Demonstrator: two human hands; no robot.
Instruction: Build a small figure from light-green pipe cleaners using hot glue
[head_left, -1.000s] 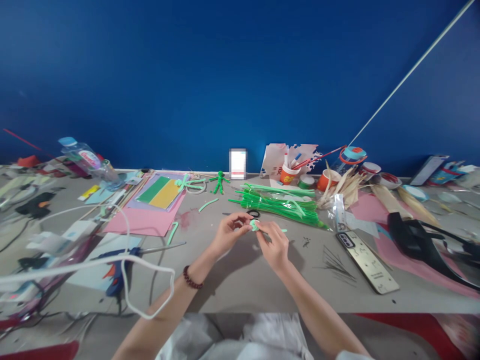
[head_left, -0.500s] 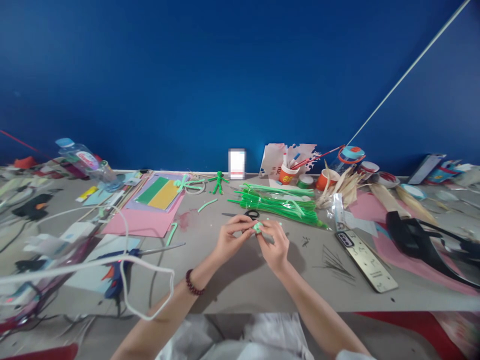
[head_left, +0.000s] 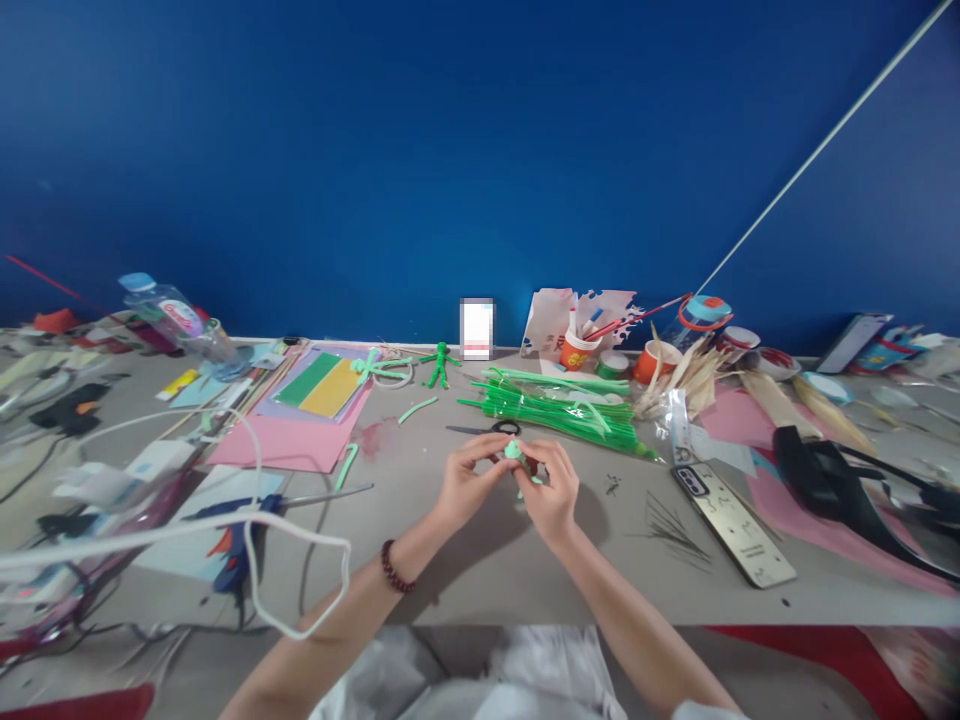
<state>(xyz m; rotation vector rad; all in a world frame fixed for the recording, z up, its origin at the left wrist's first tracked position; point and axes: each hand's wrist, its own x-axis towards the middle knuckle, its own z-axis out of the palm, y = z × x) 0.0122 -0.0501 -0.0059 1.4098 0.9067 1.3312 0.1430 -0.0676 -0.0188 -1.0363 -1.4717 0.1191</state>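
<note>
Mint-green piece (head_left: 513, 450), small, rounded, matte

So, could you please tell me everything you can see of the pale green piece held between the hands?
The pale green piece is a small, rounded, uneven lump, perhaps bent pipe cleaner, though it is too small to be sure. The left hand and right hand pinch it between them above the grey table, just in front of the black-handled scissors. Fingers hide part of it.
</note>
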